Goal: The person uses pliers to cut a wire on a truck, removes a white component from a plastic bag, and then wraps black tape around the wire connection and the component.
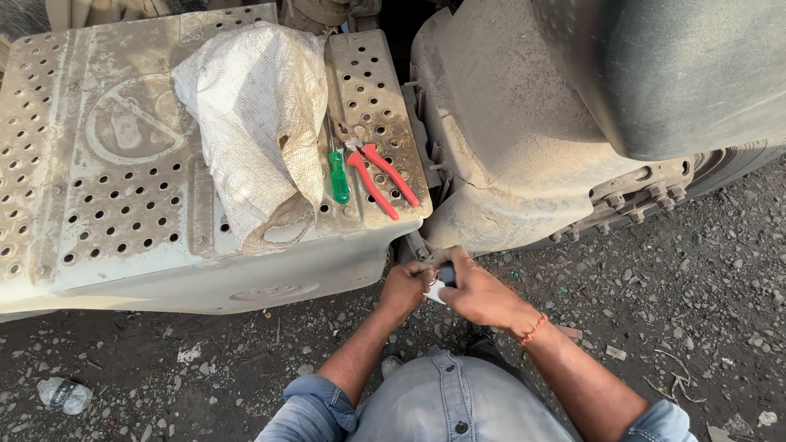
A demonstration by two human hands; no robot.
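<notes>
My left hand [404, 288] and my right hand [477, 291] meet low down, just under the corner of a dusty perforated metal box [106, 188] on a truck. Both hands close around a small dark and white object [440, 283] that they mostly hide; I cannot tell what it is. A red thread band is on my right wrist. On top of the box, above my hands, lie red-handled pliers [378, 176] and a green-handled screwdriver [338, 176].
A white woven sack [258, 115] is draped over the box top. A dusty mudguard [516, 139] and a wheel hub with bolts [647, 200] stand at the right. Gravel ground lies below, with a crushed plastic bottle [64, 394] at lower left.
</notes>
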